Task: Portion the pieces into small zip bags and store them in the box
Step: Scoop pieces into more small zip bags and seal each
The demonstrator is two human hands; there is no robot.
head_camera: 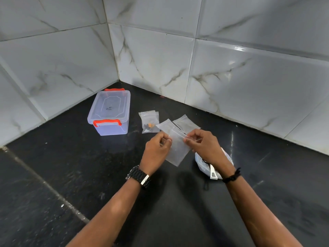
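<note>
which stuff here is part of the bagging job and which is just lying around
Part of the job: zip bag held by left hand and right hand; filled bags; empty bags; lidded box; supply bag.

Just there: wristwatch, black wristband.

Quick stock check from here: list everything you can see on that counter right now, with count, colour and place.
box: one, clear with orange latches, lid on, back left near the wall corner.
filled bags: a small stack, exact count unclear, clear with dark and orange pieces, right of the box.
empty bags: about two, clear, flat on the counter behind the hands.
held bag: one, clear, looks empty, between both hands.
supply bag: one, whitish with a white clip, under the right wrist.
counter: one, black.
wall: white marbled tiles.
left hand: pinches the held bag's top.
right hand: pinches the same top.
</note>
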